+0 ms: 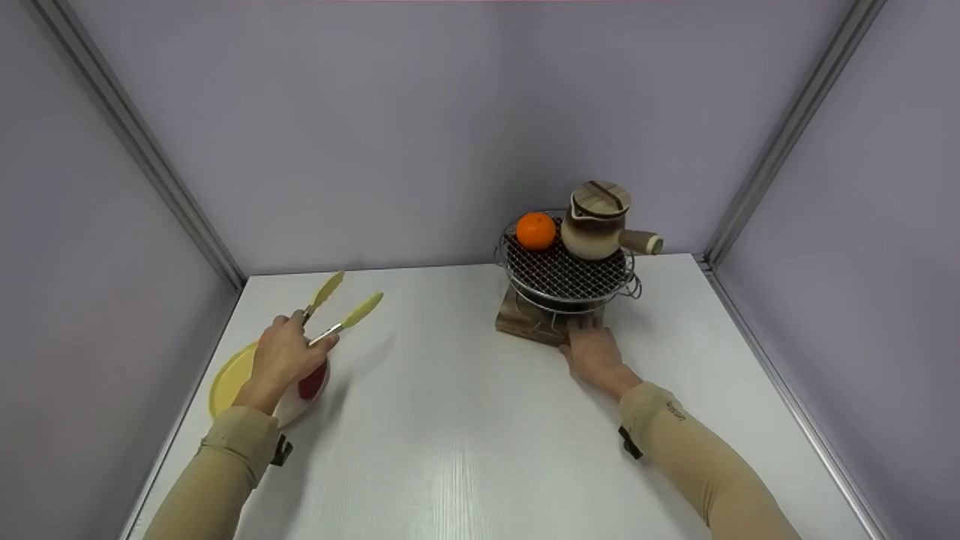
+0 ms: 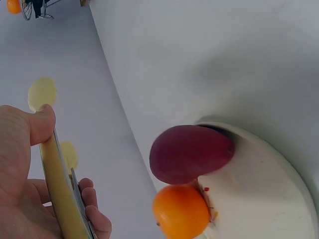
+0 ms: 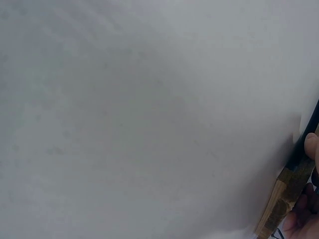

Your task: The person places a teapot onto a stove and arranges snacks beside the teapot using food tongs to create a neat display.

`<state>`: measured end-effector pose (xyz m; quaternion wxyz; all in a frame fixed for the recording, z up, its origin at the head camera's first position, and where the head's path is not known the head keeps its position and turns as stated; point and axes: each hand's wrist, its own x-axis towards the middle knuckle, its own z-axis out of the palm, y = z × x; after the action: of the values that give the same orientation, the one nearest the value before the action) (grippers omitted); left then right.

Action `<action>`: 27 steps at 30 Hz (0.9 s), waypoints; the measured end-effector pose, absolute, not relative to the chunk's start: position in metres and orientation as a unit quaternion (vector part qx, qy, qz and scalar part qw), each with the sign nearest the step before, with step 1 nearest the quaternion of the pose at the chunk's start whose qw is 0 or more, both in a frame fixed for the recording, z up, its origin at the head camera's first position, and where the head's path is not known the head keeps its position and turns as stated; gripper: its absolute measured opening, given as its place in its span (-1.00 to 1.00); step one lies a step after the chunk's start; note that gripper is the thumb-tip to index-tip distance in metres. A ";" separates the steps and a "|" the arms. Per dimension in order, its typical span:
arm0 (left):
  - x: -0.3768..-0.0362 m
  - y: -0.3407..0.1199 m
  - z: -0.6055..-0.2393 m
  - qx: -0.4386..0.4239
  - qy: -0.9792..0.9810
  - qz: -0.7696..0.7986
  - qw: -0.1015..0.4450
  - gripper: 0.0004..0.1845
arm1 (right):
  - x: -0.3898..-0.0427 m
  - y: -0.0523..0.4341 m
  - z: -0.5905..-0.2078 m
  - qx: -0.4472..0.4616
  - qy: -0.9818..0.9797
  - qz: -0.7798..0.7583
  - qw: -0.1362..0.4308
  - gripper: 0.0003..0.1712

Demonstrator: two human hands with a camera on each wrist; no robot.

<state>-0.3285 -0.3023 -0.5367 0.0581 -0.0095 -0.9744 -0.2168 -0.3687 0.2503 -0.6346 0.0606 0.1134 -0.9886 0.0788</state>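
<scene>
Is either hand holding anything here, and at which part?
The left hand grips yellow tongs by the handle end, tips open. The right hand grips nothing; it rests against the wooden base of the grill stand.

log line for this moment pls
left hand: grips tongs, open, over white bowl | right hand: on wooden base | grill: orange, pot

Yellow plate half behind left hand
</scene>
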 end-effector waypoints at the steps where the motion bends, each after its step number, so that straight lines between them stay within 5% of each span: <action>1: -0.327 -0.305 -0.538 -0.006 -0.974 -0.218 0.058 -0.19 | -0.369 0.250 -0.635 0.112 -0.989 0.079 0.058 -0.28; 27: -0.297 -0.354 -0.556 0.076 -0.973 -0.220 0.000 0.03 | -0.367 0.250 -0.633 0.117 -0.987 0.091 0.069 -0.26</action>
<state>-0.2974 -0.3538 -0.5558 0.0001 0.0759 -0.9726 -0.2196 -0.3673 0.2495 -0.6327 0.0687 0.1174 -0.9865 0.0908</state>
